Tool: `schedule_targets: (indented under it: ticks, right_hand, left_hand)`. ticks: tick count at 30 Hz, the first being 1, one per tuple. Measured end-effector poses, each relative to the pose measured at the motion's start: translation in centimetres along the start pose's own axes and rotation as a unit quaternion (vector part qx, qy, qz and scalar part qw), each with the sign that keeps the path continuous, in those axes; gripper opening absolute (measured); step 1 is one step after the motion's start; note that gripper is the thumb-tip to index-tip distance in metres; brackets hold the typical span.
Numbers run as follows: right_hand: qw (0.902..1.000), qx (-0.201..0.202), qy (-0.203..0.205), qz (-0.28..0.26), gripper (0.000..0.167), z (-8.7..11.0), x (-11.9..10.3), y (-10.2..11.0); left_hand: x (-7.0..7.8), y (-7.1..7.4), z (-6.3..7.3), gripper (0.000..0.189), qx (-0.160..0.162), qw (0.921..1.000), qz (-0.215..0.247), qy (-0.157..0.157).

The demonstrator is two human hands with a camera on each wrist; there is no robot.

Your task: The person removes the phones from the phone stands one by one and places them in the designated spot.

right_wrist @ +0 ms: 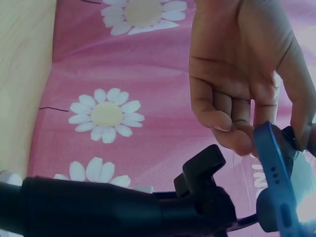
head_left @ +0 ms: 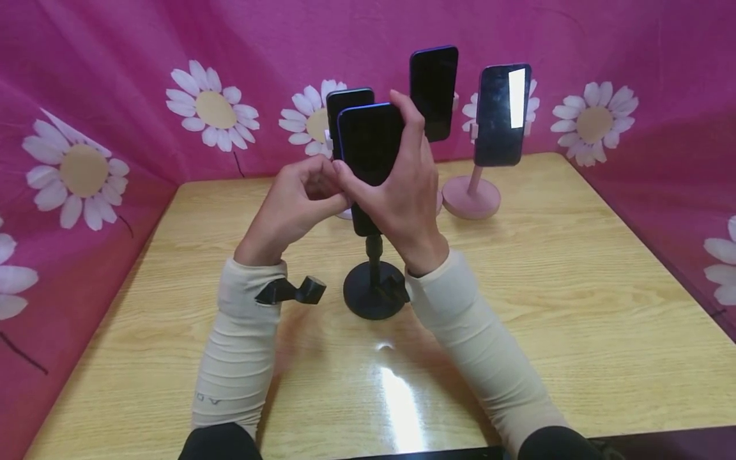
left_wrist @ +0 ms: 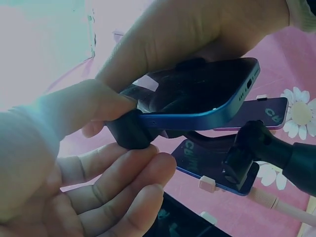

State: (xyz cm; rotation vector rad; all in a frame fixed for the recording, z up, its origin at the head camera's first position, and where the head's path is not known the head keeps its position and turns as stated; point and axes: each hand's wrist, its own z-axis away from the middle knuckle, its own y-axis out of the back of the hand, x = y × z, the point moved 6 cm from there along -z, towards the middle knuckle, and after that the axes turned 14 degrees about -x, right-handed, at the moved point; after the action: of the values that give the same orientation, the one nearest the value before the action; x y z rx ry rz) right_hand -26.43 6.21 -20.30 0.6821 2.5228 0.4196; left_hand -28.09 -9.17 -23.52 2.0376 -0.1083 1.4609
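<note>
A blue-edged smartphone (head_left: 368, 137) with a dark screen stands upright on a black phone stand (head_left: 374, 303). My right hand (head_left: 405, 191) grips the phone from the right side, its thumb across the lower screen and a finger at the top right edge. At the left edge, my left hand (head_left: 287, 204) pinches the stand's black clamp end (left_wrist: 129, 129) between thumb and fingers. In the right wrist view the phone (right_wrist: 279, 177) shows edge-on, with the black stand's arm (right_wrist: 113, 207) reaching to its back. Most of the clamp is hidden behind the phone.
Behind the hands, further phones stand in holders: one phone (head_left: 339, 105) partly covered, another phone (head_left: 434, 92) at centre right, and a phone (head_left: 503, 115) on a pink stand (head_left: 471, 198). A wooden table (head_left: 575, 306) bears them. Pink flowered cloth (head_left: 368, 38) encloses the back and sides.
</note>
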Motion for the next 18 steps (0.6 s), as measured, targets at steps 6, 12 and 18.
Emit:
schedule_targets:
  ticks: [6,12,18]
  right_hand:
    - [0.9999,0.006,0.011,0.004,0.082,0.05,-0.30,0.04]
    - [0.9995,0.014,0.029,-0.003,0.080,0.13,-0.45,0.12]
    - [0.9994,0.019,0.029,0.002,0.082,0.18,-0.45,0.15]
  left_hand:
    - [0.27,0.11,0.34,0.023,0.006,0.9996,-0.029,0.001]
    - [0.41,0.38,0.74,0.024,0.005,0.9992,-0.040,0.003]
    - [0.47,0.66,0.99,0.025,-0.001,0.9993,-0.036,0.004]
